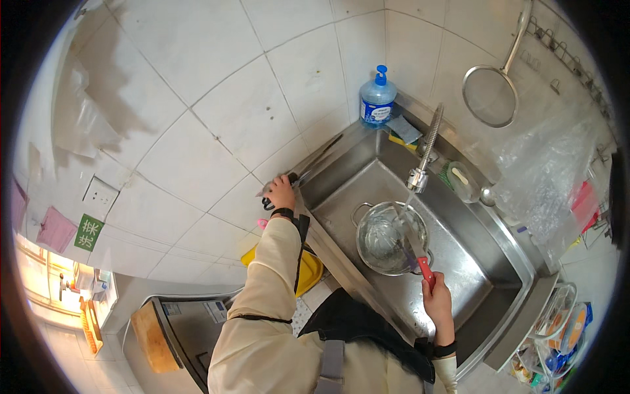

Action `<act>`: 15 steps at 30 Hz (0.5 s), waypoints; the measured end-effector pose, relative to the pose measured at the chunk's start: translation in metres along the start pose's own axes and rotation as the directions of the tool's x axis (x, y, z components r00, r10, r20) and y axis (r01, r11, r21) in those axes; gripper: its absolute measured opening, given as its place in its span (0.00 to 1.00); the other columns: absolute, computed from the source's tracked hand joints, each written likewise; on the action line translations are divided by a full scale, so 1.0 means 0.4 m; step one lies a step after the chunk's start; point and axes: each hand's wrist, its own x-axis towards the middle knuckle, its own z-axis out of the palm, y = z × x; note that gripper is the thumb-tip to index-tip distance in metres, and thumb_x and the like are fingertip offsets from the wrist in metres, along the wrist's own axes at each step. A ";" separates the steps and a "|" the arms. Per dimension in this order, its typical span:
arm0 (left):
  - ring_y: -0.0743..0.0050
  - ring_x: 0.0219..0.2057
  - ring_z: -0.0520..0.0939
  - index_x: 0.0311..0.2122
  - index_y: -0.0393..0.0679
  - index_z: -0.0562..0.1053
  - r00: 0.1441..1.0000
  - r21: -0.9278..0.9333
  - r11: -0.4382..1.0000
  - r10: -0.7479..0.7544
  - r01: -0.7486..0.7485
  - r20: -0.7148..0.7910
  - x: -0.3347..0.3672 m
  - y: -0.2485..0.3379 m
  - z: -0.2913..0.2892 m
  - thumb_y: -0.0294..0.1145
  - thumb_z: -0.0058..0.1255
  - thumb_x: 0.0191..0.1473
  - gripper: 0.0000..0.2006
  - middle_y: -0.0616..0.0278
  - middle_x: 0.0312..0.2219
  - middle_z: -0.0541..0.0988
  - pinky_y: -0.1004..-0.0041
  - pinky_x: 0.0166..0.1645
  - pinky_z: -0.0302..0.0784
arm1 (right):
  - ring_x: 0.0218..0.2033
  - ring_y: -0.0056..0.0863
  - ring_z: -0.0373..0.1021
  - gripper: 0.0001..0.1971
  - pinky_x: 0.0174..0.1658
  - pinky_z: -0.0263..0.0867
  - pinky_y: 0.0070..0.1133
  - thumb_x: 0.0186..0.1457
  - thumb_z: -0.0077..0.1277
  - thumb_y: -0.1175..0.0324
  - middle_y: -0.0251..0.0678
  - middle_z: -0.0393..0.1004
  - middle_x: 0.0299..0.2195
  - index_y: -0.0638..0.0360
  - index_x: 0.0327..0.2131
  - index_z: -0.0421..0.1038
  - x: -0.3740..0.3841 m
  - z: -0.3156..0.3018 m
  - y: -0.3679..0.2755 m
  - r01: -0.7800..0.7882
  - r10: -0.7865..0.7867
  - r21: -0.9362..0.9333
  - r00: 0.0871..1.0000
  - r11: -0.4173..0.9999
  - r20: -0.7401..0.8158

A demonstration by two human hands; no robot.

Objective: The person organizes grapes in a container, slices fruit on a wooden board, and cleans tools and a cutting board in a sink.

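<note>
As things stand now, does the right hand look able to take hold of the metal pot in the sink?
Probably not for a proper grasp: the right hand is close to the metal pot, but it grips a red-handled knife, which would likely need putting down first.

The left arm (pixel 266 266) stretches out far, and the left hand (pixel 281 194) bends a little. The right hand (pixel 438 303) is lower, its fingers (pixel 428 289) curled up.

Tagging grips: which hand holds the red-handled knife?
The right hand, gripping the knife over the sink; the left hand is beside the tiled wall.
</note>
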 end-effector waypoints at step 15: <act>0.47 0.58 0.42 0.57 0.39 0.44 0.958 -0.250 0.948 0.132 -0.198 -0.255 -0.064 0.103 -0.060 0.47 0.35 0.53 0.32 0.47 0.57 0.42 0.45 0.54 0.43 | 0.24 0.49 0.68 0.15 0.28 0.62 0.38 0.51 0.42 0.59 0.50 0.70 0.22 0.60 0.37 0.58 0.107 0.049 -0.051 -0.004 -0.002 -0.094 0.998 0.996 -0.056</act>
